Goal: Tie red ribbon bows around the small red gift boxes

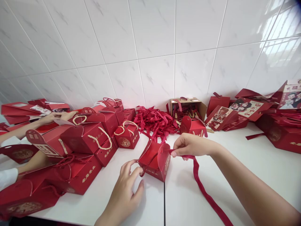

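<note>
A small red gift box (154, 164) with rounded end flaps sits tilted on the white table in front of me. A dark red cord runs across its top. My right hand (192, 145) pinches a red ribbon (202, 183) beside the hole in the box's right flap. From that hand the ribbon's long tail hangs down over the table toward the front edge. My left hand (128, 185) is at the box's left side, fingertips against its corner and the cord's end, thumb apart from the fingers.
A heap of loose red ribbons (155, 122) lies against the tiled wall. Beside it stands an open cardboard box (188, 106) of ribbons. Stacked red boxes (81, 136) fill the left; more boxes (249, 106) are at right. Another person's hand (57, 116) works at far left.
</note>
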Available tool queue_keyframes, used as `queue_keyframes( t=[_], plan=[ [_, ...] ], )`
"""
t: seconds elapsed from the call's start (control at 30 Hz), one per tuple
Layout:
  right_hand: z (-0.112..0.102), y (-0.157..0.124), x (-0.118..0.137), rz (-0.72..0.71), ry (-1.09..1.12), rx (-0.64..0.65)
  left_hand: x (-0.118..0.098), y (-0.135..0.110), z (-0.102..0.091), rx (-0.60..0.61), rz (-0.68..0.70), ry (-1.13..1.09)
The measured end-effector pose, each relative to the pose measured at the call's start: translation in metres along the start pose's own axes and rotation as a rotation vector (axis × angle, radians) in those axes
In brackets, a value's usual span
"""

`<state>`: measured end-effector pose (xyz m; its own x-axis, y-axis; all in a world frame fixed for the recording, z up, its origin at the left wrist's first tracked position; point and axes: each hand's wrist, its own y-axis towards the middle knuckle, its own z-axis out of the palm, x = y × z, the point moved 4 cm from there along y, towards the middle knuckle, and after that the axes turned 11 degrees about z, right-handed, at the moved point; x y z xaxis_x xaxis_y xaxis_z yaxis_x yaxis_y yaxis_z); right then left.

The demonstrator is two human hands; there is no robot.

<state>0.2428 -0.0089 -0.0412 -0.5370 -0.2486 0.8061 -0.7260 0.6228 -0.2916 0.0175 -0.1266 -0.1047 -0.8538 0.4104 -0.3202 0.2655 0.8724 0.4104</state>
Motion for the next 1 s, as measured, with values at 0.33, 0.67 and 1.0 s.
queue_keyframes(
  t=[0.33, 0.67, 1.0],
  plan=[
    [0.015, 0.015, -0.005, -0.092, 0.029, 0.112, 0.005, -0.005, 0.002, -0.064, -0.180, -0.555],
    [0.025, 0.014, 0.001, -0.135, 0.011, 0.228, -0.012, 0.003, -0.009, -0.080, -0.115, -0.399],
    [0.029, 0.016, 0.003, -0.110, 0.147, 0.242, -0.035, 0.033, -0.017, -0.199, -0.134, -0.531]
  ],
)
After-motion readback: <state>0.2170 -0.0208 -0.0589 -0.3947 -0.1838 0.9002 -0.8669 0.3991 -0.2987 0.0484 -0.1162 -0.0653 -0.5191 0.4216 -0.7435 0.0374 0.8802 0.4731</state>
